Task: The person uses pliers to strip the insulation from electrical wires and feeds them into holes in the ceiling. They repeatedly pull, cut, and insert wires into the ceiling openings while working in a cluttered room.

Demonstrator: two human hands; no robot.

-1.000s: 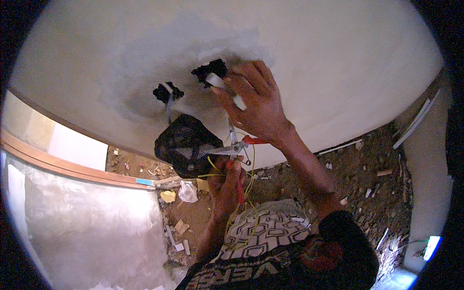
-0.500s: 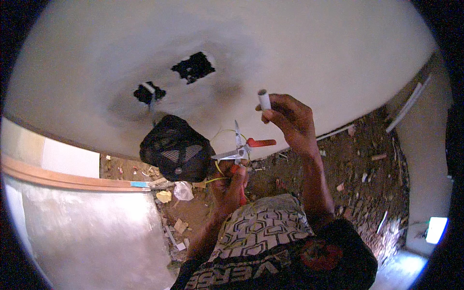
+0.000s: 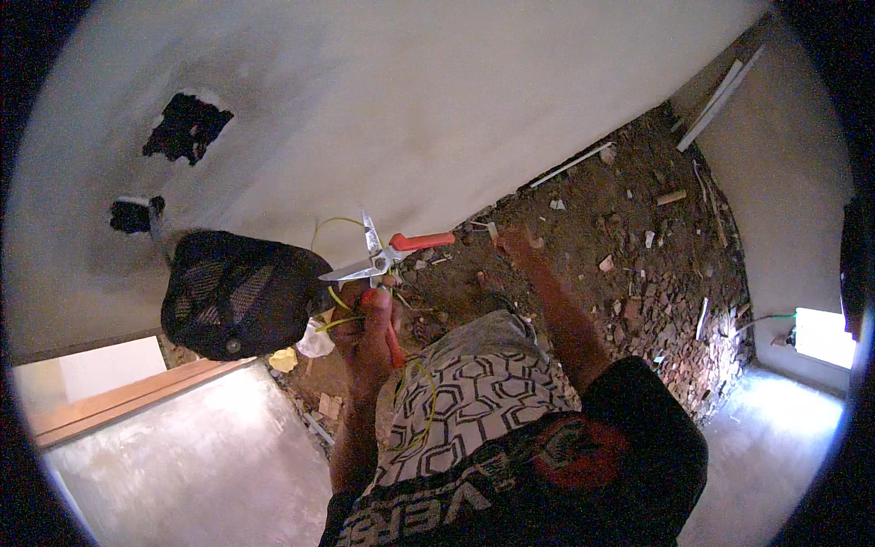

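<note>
My left hand (image 3: 365, 319) is closed round one handle of red-handled shears (image 3: 375, 263). Their blades stand apart, and the other handle sticks out to the right. Thin yellow wire (image 3: 337, 298) loops around this hand and the shears. Just left of it is a black, mesh-panelled thing like a cap (image 3: 241, 296); whether the hand touches it I cannot tell. Low over the dirt, my right hand (image 3: 521, 244) reaches forward, dim and slightly blurred. At its fingertips shows a short white tube (image 3: 494, 234), partly hidden and apparently pinched.
The pale wall (image 3: 437, 109) ahead has a large ragged hole (image 3: 189, 129) and a smaller one (image 3: 135, 214) with a grey strip coming out. Rubble covers the dirt floor (image 3: 629, 301). White strips (image 3: 720, 105) lean at the right wall. A wooden edge (image 3: 137, 401) runs at left.
My right hand has dropped from in front of the wall to near the dirt floor, taking the white tube down. The view has turned right; my left hand still grips the shears.
</note>
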